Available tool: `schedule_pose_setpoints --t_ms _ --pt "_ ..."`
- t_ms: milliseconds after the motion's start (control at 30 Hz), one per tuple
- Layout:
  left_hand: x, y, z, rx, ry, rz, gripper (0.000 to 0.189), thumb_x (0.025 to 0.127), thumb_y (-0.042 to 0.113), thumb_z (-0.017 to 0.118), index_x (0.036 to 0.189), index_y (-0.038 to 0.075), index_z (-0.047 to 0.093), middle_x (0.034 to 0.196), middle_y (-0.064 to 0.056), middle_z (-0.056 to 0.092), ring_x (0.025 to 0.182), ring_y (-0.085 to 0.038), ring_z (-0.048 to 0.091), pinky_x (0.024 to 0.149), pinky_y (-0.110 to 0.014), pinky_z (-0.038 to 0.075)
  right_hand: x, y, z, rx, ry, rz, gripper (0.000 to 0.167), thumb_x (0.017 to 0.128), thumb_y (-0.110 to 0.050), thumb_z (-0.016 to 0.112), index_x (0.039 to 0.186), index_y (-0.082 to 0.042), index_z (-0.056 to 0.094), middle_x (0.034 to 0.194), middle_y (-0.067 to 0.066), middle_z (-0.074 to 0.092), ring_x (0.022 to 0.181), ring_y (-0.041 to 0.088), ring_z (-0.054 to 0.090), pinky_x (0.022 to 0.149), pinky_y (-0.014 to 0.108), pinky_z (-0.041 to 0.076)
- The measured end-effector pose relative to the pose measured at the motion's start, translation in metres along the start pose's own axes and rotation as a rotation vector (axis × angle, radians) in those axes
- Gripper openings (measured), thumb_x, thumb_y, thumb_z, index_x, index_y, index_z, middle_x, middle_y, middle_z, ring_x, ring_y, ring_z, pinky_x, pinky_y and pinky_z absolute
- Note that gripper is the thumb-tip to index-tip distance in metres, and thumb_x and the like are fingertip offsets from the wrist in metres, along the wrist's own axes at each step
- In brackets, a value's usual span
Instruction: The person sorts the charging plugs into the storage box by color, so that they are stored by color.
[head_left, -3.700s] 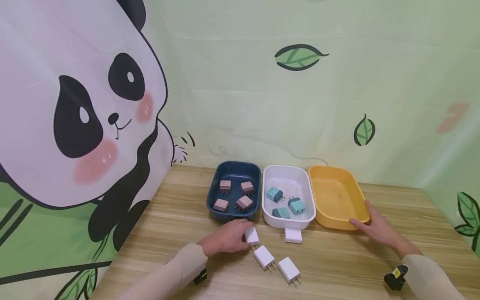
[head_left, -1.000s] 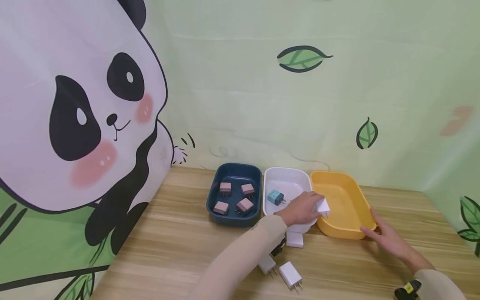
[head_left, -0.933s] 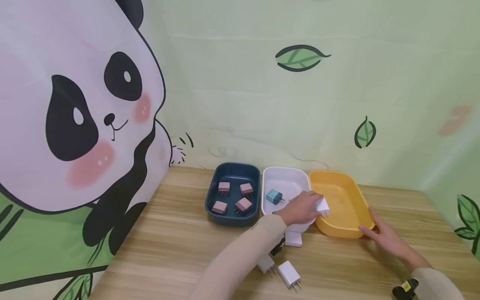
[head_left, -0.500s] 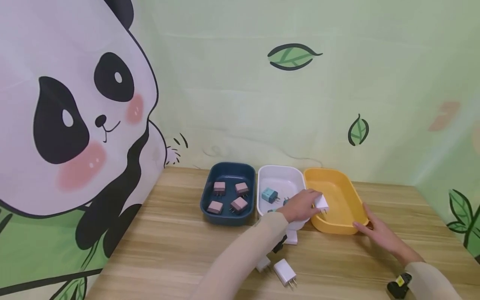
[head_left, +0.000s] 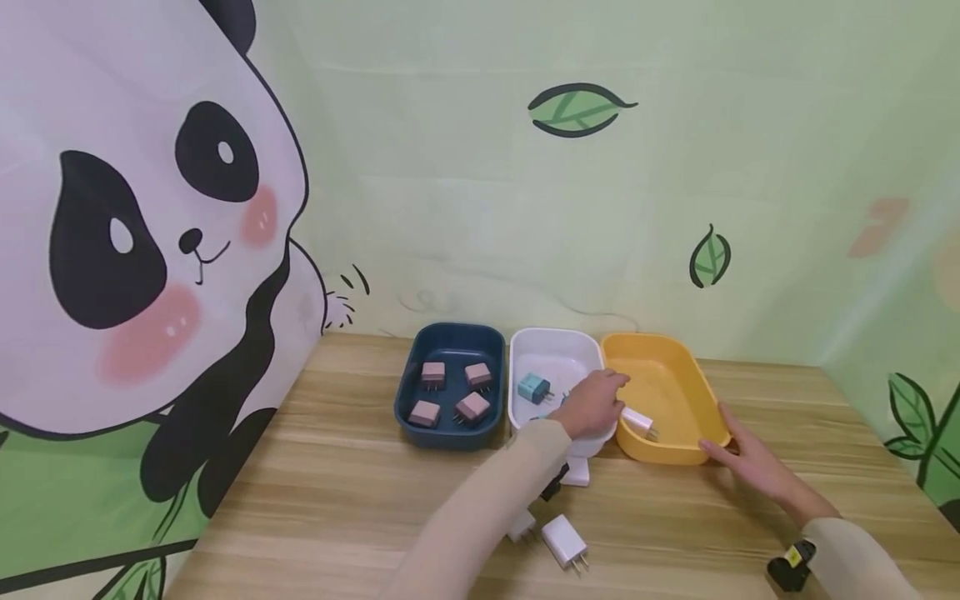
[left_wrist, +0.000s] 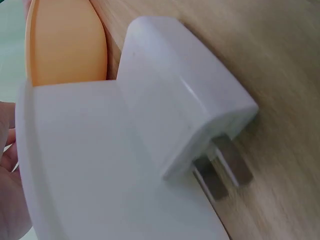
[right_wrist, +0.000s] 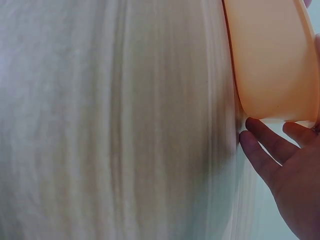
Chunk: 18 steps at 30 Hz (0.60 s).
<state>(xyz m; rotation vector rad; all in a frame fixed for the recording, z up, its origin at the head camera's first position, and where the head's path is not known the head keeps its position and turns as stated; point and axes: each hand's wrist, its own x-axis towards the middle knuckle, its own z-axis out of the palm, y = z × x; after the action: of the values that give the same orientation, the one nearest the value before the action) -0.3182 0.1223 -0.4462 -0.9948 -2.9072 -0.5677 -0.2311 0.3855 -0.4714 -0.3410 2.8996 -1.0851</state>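
My left hand hovers over the edge between the white bin and the yellow bin, fingers extended and holding nothing. Just beyond its fingertips, a white charger plug lies inside the yellow bin near its left wall, prongs to the right. My right hand touches the yellow bin's front right corner, thumb at the front rim and fingers along the side. The right wrist view shows those fingers fairly straight against the outer wall. Another white charger sits against the white bin's outside, large in the left wrist view.
A navy bin with several pink chargers stands on the left. Teal chargers lie in the white bin, partly hidden by my left hand. Two white chargers, one at front and one partly behind my sleeve, lie on the wooden table.
My left hand picked a white charger off the table, carried it right over the white bin, and has let it go in the yellow bin. My right hand stays at the yellow bin's corner.
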Motion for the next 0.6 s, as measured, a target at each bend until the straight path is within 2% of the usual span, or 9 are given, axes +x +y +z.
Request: schedule_pose_setpoints --t_ms 200,433,600 --pt "-0.007 -0.014 -0.012 -0.03 0.022 0.032 0.043 0.093 0.023 0.058 0.135 0.012 0.051 0.127 -0.001 0.056 0.116 -0.012 0.051 0.098 -0.021 0.038 0.0 -0.002 0.0 0.011 -0.005 0.002 0.081 0.098 -0.029 0.053 0.145 0.012 0.0 0.144 0.04 0.018 0.122 0.046 0.041 0.081 0.004 0.03" --pt "-0.03 -0.03 -0.031 -0.107 -0.022 0.068 0.042 0.093 0.023 0.059 0.133 0.011 0.052 0.121 -0.001 0.059 0.107 -0.01 0.055 0.09 -0.02 0.042 -0.001 -0.002 0.002 0.008 -0.003 0.005 0.082 0.098 -0.03 0.052 0.145 0.012 0.0 0.143 0.041 0.018 0.122 0.048 0.039 0.082 0.004 0.029" --pt "-0.046 -0.042 -0.041 -0.141 -0.039 0.082 0.042 0.093 0.022 0.061 0.132 0.009 0.053 0.123 -0.002 0.059 0.109 -0.011 0.055 0.092 -0.021 0.042 0.0 -0.003 0.002 0.009 -0.005 -0.002 0.081 0.098 -0.029 0.051 0.145 0.012 -0.001 0.143 0.041 0.016 0.124 0.05 0.037 0.083 0.003 0.027"
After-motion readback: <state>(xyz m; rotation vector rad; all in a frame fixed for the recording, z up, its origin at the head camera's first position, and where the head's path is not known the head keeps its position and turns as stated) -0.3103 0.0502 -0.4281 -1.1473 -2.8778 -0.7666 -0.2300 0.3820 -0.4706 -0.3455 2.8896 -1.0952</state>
